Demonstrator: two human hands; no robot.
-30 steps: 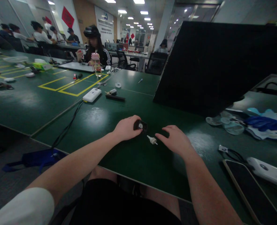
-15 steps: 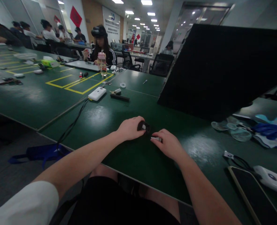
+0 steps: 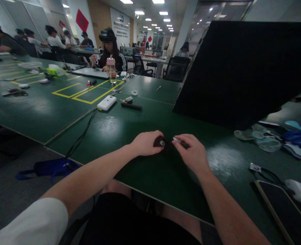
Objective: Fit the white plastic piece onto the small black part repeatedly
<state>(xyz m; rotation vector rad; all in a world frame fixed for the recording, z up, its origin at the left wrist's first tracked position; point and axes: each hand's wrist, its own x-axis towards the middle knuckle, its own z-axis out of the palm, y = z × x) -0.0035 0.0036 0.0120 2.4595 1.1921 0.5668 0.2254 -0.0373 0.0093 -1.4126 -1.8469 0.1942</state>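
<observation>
Over the green table point(image 3: 142, 177) my left hand point(image 3: 147, 143) is closed around a small dark round object with a pale centre point(image 3: 162, 143); its kind is not clear. Just to the right, my right hand point(image 3: 192, 149) pinches a small whitish-silver piece point(image 3: 176, 140) between thumb and fingertips. A narrow gap separates the piece from the dark object. Part of the dark object is hidden by my left fingers, and its dark edge blends into the table's shadow.
A large black panel point(image 3: 237, 75) leans at the right. Ahead lie a white power bank point(image 3: 107, 102) with a cable, a dark bar point(image 3: 131, 106) and a tape roll point(image 3: 134, 92). A phone point(image 3: 283, 207) rests at the right. A person point(image 3: 112, 54) sits across, near a bottle point(image 3: 111, 71).
My right hand has risen and turned, lifting the pale piece up level with the dark object. My left hand has shifted slightly right. The camera view has moved a little.
</observation>
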